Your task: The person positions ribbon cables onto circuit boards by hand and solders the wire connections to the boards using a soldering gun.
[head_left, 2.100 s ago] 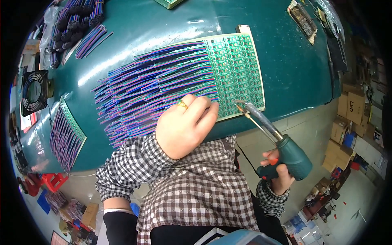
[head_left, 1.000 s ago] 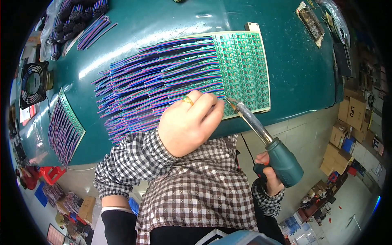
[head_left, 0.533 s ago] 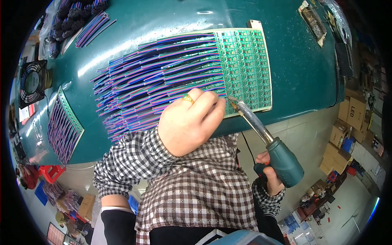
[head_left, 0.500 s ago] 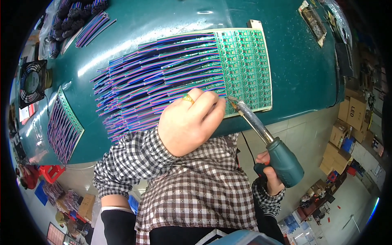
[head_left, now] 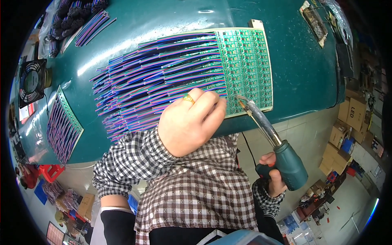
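Observation:
A green circuit board panel (head_left: 245,61) lies on the table, with rows of coloured ribbon wires (head_left: 155,77) running left from it. My left hand (head_left: 190,122), with a ring on one finger, rests over the lower wires. Its fingers are pinched at a wire end by the board's lower part; the fingertips are partly hidden. My right hand (head_left: 274,175) grips a green-handled soldering gun (head_left: 290,165) by its trigger handle. The gun's long metal barrel slants up and left, its tip over the board just right of my left fingertips. Whether the tip touches cannot be seen.
A smaller wired board (head_left: 67,106) lies at the left, below a black fan (head_left: 33,83). Bundled wires (head_left: 75,20) are piled at the far left. A narrow tray with dark residue (head_left: 313,23) sits at the far right. Cardboard boxes (head_left: 351,112) stand beyond the table's right edge.
The soldering gun, with my right hand, has shifted slightly right, so its tip has drawn away from my left fingertips. My left hand is almost unmoved.

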Available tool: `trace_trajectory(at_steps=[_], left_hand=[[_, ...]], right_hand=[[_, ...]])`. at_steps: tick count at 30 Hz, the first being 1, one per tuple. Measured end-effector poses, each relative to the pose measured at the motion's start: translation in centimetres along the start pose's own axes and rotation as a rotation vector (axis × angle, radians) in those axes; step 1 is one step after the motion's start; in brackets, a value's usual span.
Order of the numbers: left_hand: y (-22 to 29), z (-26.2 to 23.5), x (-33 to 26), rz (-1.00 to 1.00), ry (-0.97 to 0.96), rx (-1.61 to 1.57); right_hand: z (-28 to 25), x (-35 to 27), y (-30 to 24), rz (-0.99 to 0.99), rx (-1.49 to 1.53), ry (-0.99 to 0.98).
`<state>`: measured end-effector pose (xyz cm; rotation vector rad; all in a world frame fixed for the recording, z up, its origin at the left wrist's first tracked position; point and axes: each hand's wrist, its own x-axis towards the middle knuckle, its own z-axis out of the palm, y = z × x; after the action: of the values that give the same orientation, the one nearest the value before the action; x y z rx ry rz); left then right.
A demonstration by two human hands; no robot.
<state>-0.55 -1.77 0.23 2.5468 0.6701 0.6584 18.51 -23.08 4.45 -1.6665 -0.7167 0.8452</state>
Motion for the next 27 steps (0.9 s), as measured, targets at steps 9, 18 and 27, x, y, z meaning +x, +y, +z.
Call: trace_trajectory(at_steps=[9,18,27], left_hand=[[0.2,-0.1,-0.1,-0.016,-0.015,0.017],[0.5,-0.5,-0.2,0.013,-0.041,0.041],[-0.2,0.5,-0.7,0.163,0.093,0.153]], right_hand=[[0.6,0.0,-1.1,0.137,0.105,0.064],[0.3,-0.3,-1.0,0.154,0.075,0.064],[0.4,-0.2,-0.9,0.130,0.059,0.063]])
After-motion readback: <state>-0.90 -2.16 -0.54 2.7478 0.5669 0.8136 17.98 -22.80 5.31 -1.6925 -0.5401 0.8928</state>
